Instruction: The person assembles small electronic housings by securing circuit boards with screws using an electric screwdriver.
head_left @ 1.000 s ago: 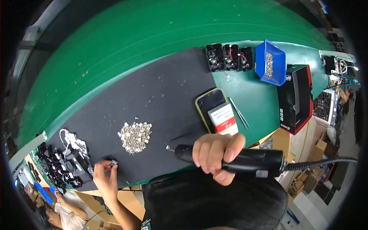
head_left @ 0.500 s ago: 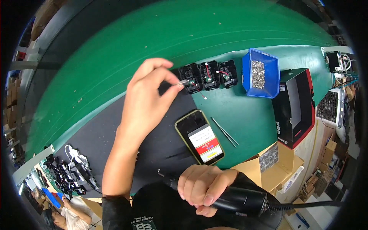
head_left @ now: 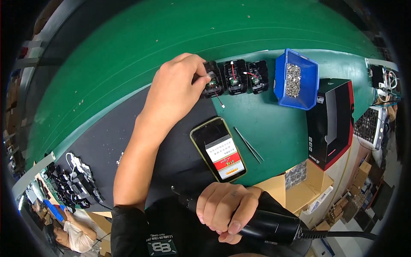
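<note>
My left hand [head_left: 173, 88] reaches to the leftmost of three black plastic housings [head_left: 216, 85]. Thumb and forefinger are pinched on a small greyish piece, mostly hidden now, down against the green circuit board inside that housing. A thin red wire with a white plug trails from this housing toward me. The middle housing [head_left: 235, 88] and the right housing [head_left: 259, 81] also hold green boards and red wires. Close to my body, my right hand [head_left: 227, 210] is wrapped round a black corded electric screwdriver [head_left: 269, 227]. Its bit points left, with something small and shiny at the tip.
Right of the housings stands a blue bin [head_left: 280, 85] of small metal screws, beside an open black box [head_left: 325, 124]. A phone [head_left: 219, 150] and tweezers [head_left: 248, 145] lie nearer me. A cardboard box [head_left: 314, 186] is at lower right, black electronic parts [head_left: 70, 184] at lower left.
My left hand has moved up and right, bringing the small piece from just above the leftmost housing down into it. My right hand keeps the screwdriver in nearly the same place.
</note>
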The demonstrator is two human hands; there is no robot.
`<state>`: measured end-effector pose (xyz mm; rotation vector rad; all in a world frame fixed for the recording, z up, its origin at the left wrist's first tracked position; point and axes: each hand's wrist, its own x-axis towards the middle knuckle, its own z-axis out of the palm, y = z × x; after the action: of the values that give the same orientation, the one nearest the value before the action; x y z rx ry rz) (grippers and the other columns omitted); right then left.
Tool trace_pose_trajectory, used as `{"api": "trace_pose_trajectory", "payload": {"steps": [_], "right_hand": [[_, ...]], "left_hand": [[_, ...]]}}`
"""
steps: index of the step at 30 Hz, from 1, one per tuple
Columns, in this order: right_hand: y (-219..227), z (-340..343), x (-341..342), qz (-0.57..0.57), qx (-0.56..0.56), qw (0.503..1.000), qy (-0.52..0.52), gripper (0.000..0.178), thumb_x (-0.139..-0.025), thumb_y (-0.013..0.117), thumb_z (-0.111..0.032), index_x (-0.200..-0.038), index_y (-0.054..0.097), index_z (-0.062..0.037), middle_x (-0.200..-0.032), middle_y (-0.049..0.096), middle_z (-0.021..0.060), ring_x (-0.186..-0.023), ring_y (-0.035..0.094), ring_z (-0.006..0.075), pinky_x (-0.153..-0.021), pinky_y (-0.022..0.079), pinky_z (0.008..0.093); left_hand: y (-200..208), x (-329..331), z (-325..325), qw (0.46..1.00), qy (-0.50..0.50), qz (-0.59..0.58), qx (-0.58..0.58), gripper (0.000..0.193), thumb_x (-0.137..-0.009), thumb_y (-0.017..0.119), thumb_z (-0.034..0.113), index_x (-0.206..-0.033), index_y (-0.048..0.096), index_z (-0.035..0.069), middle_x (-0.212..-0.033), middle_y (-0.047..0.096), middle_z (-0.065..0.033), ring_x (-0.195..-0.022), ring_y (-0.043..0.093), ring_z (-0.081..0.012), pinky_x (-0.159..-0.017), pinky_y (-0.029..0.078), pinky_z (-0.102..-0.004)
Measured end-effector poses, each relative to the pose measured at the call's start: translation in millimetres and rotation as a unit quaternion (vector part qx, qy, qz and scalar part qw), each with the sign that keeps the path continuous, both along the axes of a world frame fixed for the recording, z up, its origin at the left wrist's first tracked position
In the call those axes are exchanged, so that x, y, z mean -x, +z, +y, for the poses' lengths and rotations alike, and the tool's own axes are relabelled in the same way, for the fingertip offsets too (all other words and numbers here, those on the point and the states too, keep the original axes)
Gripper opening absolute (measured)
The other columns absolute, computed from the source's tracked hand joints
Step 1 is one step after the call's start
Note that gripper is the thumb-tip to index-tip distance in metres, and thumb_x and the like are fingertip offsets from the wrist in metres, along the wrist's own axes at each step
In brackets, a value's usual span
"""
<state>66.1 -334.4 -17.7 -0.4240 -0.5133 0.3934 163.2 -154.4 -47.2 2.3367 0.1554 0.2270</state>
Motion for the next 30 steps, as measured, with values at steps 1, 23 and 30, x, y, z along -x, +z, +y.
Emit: {"api": "trace_pose_trajectory", "payload": {"steps": [1, 23, 30], "right_hand": [[-1.0, 1.6, 0.2, 0.006, -0.002, 1.000, 0.015, 0.035, -0.074, 0.075, 0.003, -0.101, 0.055, -0.0082, -0.068, 0.057, 0.0010, -0.053, 0.056, 0.0169, -0.055, 0.049, 0.0305], [5.0, 47.9, 5.1, -0.018, 0.080, 0.995, 0.062, 0.045, -0.084, 0.065, -0.009, -0.124, 0.047, -0.0176, -0.077, 0.052, -0.0039, -0.070, 0.053, 0.0098, -0.071, 0.040, 0.0271], [31.2, 97.2, 24.9, 0.003, 0.053, 0.991, 0.125, 0.043, -0.081, 0.067, -0.009, -0.120, 0.050, -0.0139, -0.077, 0.055, -0.0033, -0.067, 0.054, 0.0086, -0.070, 0.044, 0.0258]], "left_hand": [[4.8, 9.0, 5.9, 1.000, 0.011, -0.007, 0.002, 0.011, -0.076, 0.069, 0.003, -0.078, 0.059, -0.001, -0.094, 0.067, -0.0153, -0.083, 0.064, -0.0357, -0.073, 0.051, -0.0416], [14.9, 299.6, 98.2, 0.936, 0.306, 0.127, 0.119, 0.065, -0.074, 0.070, -0.001, -0.135, 0.049, 0.008, -0.111, 0.063, -0.0143, -0.100, 0.062, -0.0276, -0.087, 0.050, -0.0349], [18.5, 320.5, 72.3, 0.971, 0.214, -0.094, -0.043, 0.047, -0.062, 0.084, 0.016, -0.105, 0.068, 0.005, -0.102, 0.063, -0.0090, -0.091, 0.059, -0.0264, -0.078, 0.047, -0.0360]]}}
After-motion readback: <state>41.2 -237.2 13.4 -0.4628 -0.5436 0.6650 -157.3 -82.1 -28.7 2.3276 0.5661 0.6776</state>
